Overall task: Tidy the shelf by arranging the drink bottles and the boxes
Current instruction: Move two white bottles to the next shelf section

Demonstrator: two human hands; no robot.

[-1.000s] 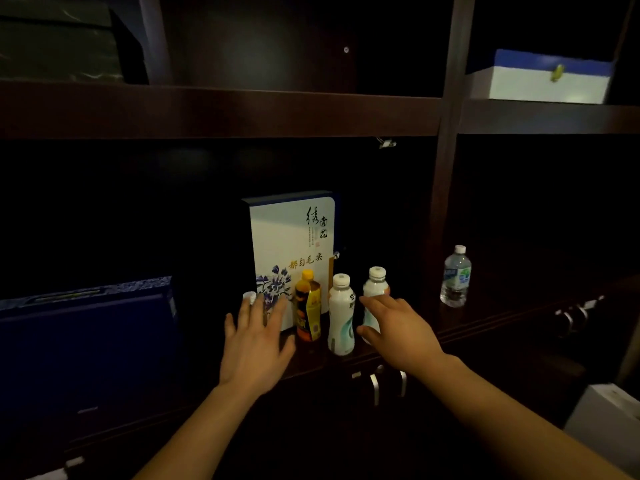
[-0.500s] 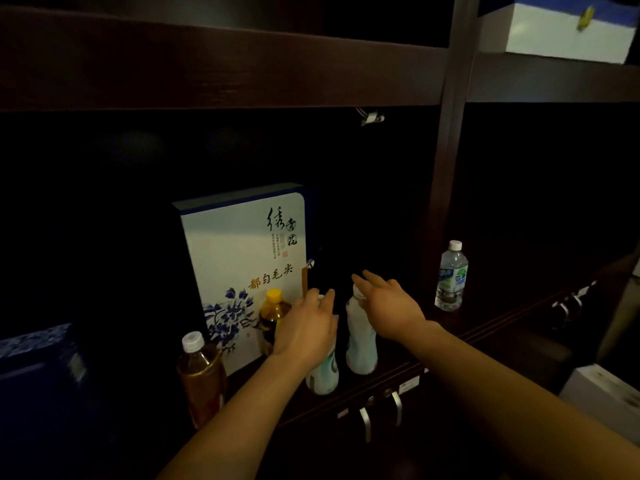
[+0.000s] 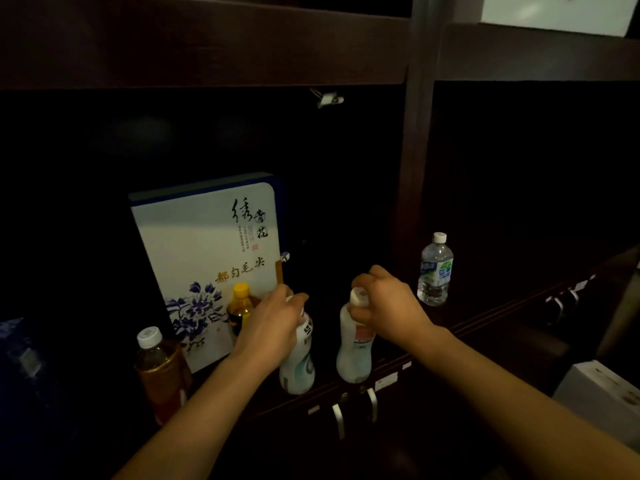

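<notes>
Two white bottles now sit under the hands, where half a second ago the fingers were only arriving at their tops. The left hand (image 3: 273, 327) is closed round the neck and shoulder of the left white bottle (image 3: 299, 362); the right hand (image 3: 388, 303) is clenched just below the cap of the right white bottle (image 3: 355, 348). Both bottles appear upright and close to the front edge of the shelf (image 3: 491, 323), a small gap between them; whether either has left the board I cannot tell.

Behind the left hand stands the yellow-capped bottle (image 3: 240, 304), just in front of the tall box (image 3: 204, 251) with blue flowers. A tea bottle (image 3: 161, 372) stands at the near left, and a water bottle (image 3: 435, 270) stands alone in the right bay, well apart from the rest.

With both grips made, reaching has given way to moving: I judge the pair is about to be shifted together, probably into a row with the other drinks. The arranging itself looks barely begun, as the bottles are scattered across two bays.
</notes>
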